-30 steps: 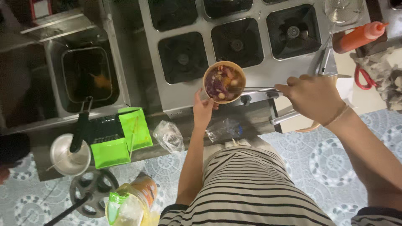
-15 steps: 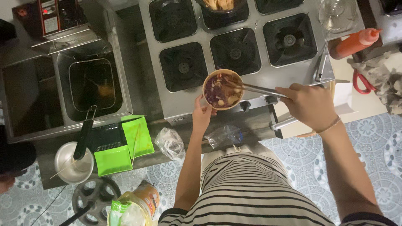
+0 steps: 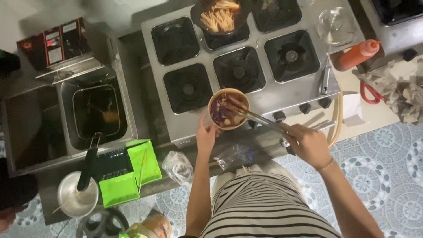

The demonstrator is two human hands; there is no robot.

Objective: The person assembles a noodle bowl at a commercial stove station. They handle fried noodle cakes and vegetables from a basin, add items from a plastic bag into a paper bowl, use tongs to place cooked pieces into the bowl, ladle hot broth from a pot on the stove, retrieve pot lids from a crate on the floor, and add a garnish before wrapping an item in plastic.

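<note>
Two hands engaged: left hand (image 3: pixel 206 134) gripping brown bowl (image 3: pixel 228 108) above stove front edge (image 3: pixel 264 103); right hand (image 3: pixel 308 143) pinching metal tongs (image 3: pixel 255 117) into contents. Mixing step; steady bowl required.

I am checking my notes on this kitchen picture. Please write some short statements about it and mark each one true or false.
1. The left hand holds the round brown bowl at its rim. True.
2. The right hand holds a wooden spoon. False: it holds metal tongs that reach into the bowl.
3. The orange squeeze bottle lies right of the steel six-burner stove. True.
4. The dark pan of pale strips sits in the fryer. False: it sits on a back burner.
</note>
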